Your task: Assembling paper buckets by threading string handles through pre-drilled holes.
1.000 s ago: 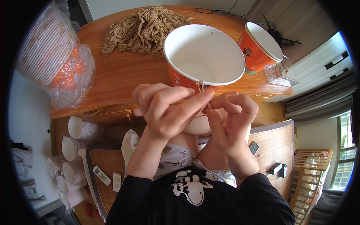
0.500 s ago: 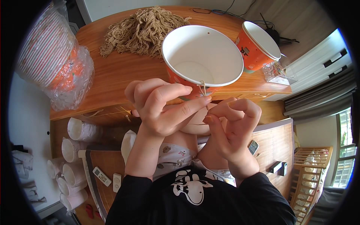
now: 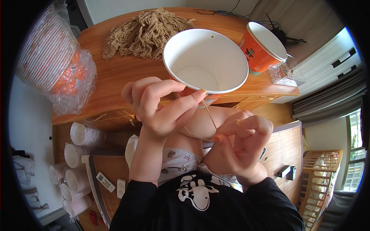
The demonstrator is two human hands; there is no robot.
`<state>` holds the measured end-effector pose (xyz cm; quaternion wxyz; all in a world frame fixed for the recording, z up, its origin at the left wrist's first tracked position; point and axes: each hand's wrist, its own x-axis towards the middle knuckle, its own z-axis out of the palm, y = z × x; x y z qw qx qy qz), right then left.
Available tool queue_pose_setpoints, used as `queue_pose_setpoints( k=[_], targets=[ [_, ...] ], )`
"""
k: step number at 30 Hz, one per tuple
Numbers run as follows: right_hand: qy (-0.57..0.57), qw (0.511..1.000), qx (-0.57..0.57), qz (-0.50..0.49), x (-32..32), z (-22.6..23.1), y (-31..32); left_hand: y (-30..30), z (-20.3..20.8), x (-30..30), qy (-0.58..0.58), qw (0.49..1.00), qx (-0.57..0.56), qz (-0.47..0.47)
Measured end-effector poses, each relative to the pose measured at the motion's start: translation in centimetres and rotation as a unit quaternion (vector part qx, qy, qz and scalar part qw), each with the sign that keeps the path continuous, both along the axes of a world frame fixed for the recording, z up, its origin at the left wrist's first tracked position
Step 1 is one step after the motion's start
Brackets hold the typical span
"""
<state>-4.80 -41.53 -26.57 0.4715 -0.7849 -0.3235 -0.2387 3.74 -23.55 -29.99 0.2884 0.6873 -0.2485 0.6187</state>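
A large white-lined paper bucket (image 3: 227,73) with an orange outside tilts at the table's near edge, its mouth facing me. My left hand (image 3: 160,104) is at its near rim, with thumb and forefinger tips pressed there. A thin beige string (image 3: 210,114) runs taut from the rim beside that thumb down to my right hand (image 3: 244,138). The right thumb and forefinger pinch the string, and a loose tail of it trails left over my leg. A small hole shows in the bucket's far wall. The left hand's remaining fingers are curled, partly hidden.
A heap of beige strings (image 3: 144,36) lies on the wooden table (image 3: 115,82). Behind the bucket, to the right, stands another orange bucket (image 3: 256,52) by a clear box (image 3: 285,75). Plastic-wrapped stacked buckets (image 3: 50,61) are at left; several white wrapped stacks (image 3: 79,179) stand below.
My right hand has moved down and right, drawing the string out longer and tighter. My left hand has shifted slightly left, and the bucket's near rim has dipped a little toward me.
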Motion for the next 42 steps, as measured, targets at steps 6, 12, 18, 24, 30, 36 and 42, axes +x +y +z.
queue_pose_setpoints(
  k=[6, 12, 18, 24, 30, 36, 42],
  targets=[
    [0.064, 0.993, 0.066, 0.074, -0.3, -0.1, -0.4, 0.2, 0.2, -0.2, 0.004, 1.0, 0.019, -0.003],
    [0.254, 0.87, 0.267, 0.328, -2.3, 1.8, -2.2, 0.0, 1.7, -1.5, 0.168, 0.982, 0.083, -0.034],
    [0.098, 0.893, 0.317, 0.304, -2.6, 5.5, -5.6, 1.0, 0.6, -1.2, 0.17, 0.966, 0.043, -0.188],
    [0.103, 0.953, 0.234, 0.164, 0.8, 6.2, -10.6, 2.7, -1.5, -2.4, 0.25, 0.764, -0.223, -0.551],
    [0.278, 0.885, 0.14, 0.347, 2.5, 2.8, -8.6, 2.3, -2.6, 0.3, 0.184, 0.637, -0.218, -0.716],
    [0.278, 0.855, 0.17, 0.402, 2.2, 3.3, -6.9, 2.4, -3.1, 3.6, 0.195, 0.512, -0.304, -0.779],
    [0.296, 0.877, 0.312, 0.214, -0.3, 5.2, -5.0, 3.5, -1.0, 0.7, 0.218, 0.81, -0.45, -0.308]
  ],
)
